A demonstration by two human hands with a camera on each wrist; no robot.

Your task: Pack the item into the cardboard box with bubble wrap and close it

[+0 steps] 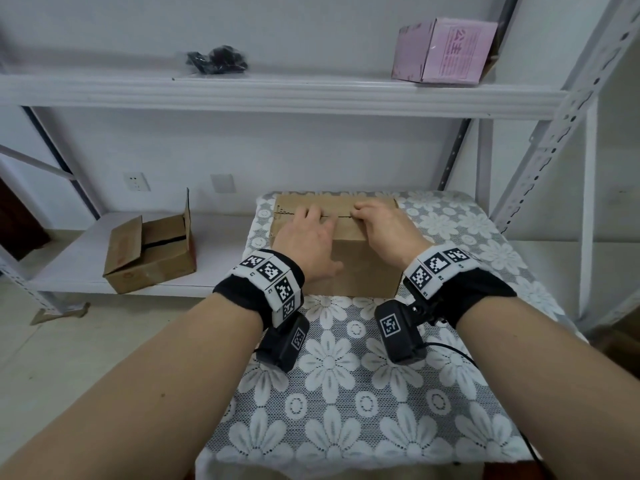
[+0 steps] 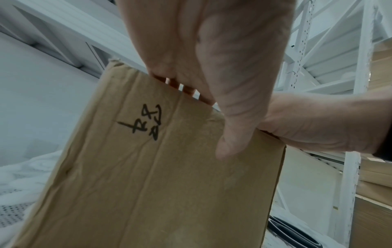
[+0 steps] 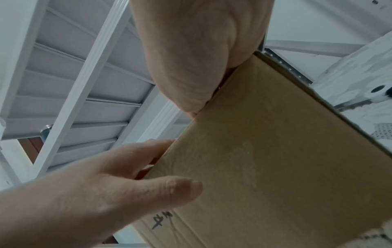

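Observation:
A brown cardboard box (image 1: 360,268) stands on the lace-covered table (image 1: 346,393) with its top flaps down and a thin dark seam across the top. My left hand (image 1: 304,233) lies flat on the top left of the seam, its thumb down the front face. My right hand (image 1: 384,226) rests on the top to the right, fingers bent, tips at the seam. The left wrist view shows the box front (image 2: 161,176) with black handwriting, the left hand (image 2: 212,50) and the right hand (image 2: 318,124). The item and bubble wrap are not visible.
A second, open cardboard box (image 1: 149,254) sits on the low white shelf at the left. On the upper shelf are a pink box (image 1: 443,50) and a black bagged bundle (image 1: 216,58). Perforated shelf uprights (image 1: 554,133) rise at the right.

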